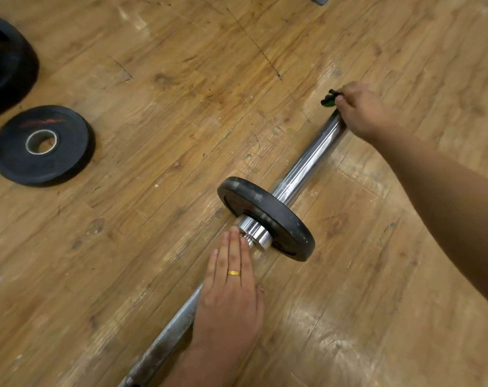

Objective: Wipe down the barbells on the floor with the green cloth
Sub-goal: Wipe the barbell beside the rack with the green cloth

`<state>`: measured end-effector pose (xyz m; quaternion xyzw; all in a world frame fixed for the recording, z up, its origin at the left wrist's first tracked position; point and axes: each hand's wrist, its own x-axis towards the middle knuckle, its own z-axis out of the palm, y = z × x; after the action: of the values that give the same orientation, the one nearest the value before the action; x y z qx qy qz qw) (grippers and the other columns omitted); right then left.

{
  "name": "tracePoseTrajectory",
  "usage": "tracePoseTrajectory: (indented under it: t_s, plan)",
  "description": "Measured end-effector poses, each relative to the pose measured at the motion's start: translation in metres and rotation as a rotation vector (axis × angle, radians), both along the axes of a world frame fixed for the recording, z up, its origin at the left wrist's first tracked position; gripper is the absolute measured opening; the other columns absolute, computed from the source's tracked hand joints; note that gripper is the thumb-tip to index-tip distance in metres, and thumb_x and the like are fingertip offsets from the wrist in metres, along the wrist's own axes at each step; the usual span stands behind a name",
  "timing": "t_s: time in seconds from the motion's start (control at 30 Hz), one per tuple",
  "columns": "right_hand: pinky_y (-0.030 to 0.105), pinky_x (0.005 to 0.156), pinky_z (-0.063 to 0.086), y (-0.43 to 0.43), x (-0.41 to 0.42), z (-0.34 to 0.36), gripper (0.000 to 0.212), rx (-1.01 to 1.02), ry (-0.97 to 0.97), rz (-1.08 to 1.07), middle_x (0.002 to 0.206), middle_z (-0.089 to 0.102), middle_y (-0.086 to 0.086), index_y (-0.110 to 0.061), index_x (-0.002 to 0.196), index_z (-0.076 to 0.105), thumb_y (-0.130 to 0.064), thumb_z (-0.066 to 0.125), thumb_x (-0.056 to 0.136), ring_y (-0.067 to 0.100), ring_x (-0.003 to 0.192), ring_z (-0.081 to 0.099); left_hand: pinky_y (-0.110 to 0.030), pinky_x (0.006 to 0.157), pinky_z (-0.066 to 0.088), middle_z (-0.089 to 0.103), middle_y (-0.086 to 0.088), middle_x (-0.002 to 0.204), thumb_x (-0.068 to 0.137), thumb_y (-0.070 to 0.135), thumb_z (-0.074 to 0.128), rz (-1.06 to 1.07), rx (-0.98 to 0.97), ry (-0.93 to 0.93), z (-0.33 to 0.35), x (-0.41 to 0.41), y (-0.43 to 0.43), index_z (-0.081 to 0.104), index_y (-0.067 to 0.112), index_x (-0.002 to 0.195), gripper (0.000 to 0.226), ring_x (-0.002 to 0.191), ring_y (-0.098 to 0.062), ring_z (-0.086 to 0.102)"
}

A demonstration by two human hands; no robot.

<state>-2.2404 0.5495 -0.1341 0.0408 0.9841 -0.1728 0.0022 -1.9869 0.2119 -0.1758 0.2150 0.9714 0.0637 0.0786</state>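
**Q:** Right grip (360, 110), head view: what is its state?

**A:** Curled over the far end of the barbell (307, 163) sleeve, pinching the green cloth (329, 99). Only a small bunched corner of cloth shows past the thumb. The remainder is hidden under the palm.

**Q:** And the left grip (229, 300)?

**A:** Fingers straight and pressed together, laid flat on the shaft just beside the chrome collar (255, 233), with the fingertips touching it. It wraps nothing.

**Q:** What could go wrong from here?

**A:** Three faults are likely.
1. The bar stands on one round mounted plate (268, 216). A flat palm gives little restraint, so a wiping stroke may roll the bar across the floor (181, 93).
2. The cloth sits at the very tip of the sleeve and may slide off the end.
3. A stroke run toward the mounted plate could jam the knuckles against it.

The loose plate (41, 145) lies well apart and presents no obstruction.
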Motion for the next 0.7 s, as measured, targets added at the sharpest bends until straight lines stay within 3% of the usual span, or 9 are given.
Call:
tracePoseTrajectory:
  t_s: [0.13, 0.27, 0.33, 0.4, 0.5, 0.57, 0.7]
  plan:
    - [0.037, 0.094, 0.037, -0.009, 0.041, -0.009, 0.027, -0.044, 0.093, 0.235, 0.107, 0.056, 0.011, -0.005, 0.115, 0.062, -0.019, 0.041, 0.106, 0.026, 0.107, 0.048, -0.050, 0.120, 0.019, 0.014, -0.027, 0.164, 0.093, 0.036, 0.042, -0.005, 0.015, 0.001, -0.001, 0.000, -0.001, 0.022, -0.009, 0.154, 0.078, 0.153, -0.038, 0.018]
    - [0.032, 0.079, 0.036, -0.001, 0.004, 0.000, 0.033, -0.014, -0.007, 0.055, 0.103, 0.059, 0.018, 0.003, 0.105, 0.063, -0.021, 0.041, 0.106, 0.032, 0.099, 0.053, -0.050, 0.121, 0.020, 0.011, -0.025, 0.166, 0.092, 0.036, 0.049, 0.002, 0.023, -0.010, -0.003, -0.001, -0.001, 0.017, -0.008, 0.156, 0.084, 0.154, -0.036, 0.015]
    - [0.036, 0.081, 0.039, -0.009, 0.002, -0.002, 0.033, 0.005, 0.016, 0.006, 0.100, 0.061, 0.021, 0.006, 0.098, 0.063, -0.018, 0.043, 0.104, 0.034, 0.099, 0.054, -0.050, 0.121, 0.020, 0.010, -0.025, 0.166, 0.091, 0.036, 0.049, 0.008, 0.019, -0.005, -0.004, -0.002, -0.001, 0.016, -0.008, 0.156, 0.085, 0.154, -0.036, 0.015]
    - [0.040, 0.088, 0.039, -0.029, 0.022, -0.009, 0.032, -0.003, 0.030, 0.096, 0.090, 0.060, 0.016, -0.001, 0.089, 0.063, -0.020, 0.043, 0.104, 0.033, 0.093, 0.052, -0.051, 0.121, 0.019, 0.010, -0.025, 0.166, 0.091, 0.037, 0.050, 0.010, 0.029, -0.007, -0.004, -0.003, -0.001, 0.016, -0.008, 0.156, 0.085, 0.154, -0.036, 0.015]
    - [0.035, 0.086, 0.034, -0.039, 0.045, -0.012, 0.033, -0.029, 0.013, 0.262, 0.080, 0.058, 0.008, -0.007, 0.085, 0.060, -0.024, 0.040, 0.105, 0.027, 0.082, 0.050, -0.051, 0.122, 0.018, 0.007, -0.025, 0.166, 0.092, 0.038, 0.047, 0.001, 0.031, -0.004, -0.005, -0.002, -0.001, 0.014, -0.008, 0.156, 0.085, 0.155, -0.036, 0.012]
    - [0.035, 0.081, 0.040, -0.025, 0.025, -0.004, 0.032, -0.004, -0.032, 0.173, 0.085, 0.062, 0.013, -0.005, 0.092, 0.065, -0.023, 0.042, 0.106, 0.031, 0.086, 0.056, -0.051, 0.122, 0.016, 0.006, -0.025, 0.166, 0.092, 0.038, 0.048, -0.008, 0.032, -0.005, -0.006, -0.001, -0.001, 0.014, -0.008, 0.156, 0.086, 0.155, -0.036, 0.011]
    - [0.039, 0.097, 0.037, -0.003, -0.004, 0.005, 0.032, 0.037, -0.054, -0.038, 0.110, 0.058, 0.024, 0.003, 0.111, 0.065, -0.018, 0.042, 0.105, 0.038, 0.112, 0.049, -0.050, 0.123, 0.015, 0.005, -0.026, 0.166, 0.092, 0.038, 0.051, -0.010, 0.021, -0.004, -0.008, -0.002, -0.001, 0.012, -0.007, 0.157, 0.088, 0.155, -0.037, 0.010]
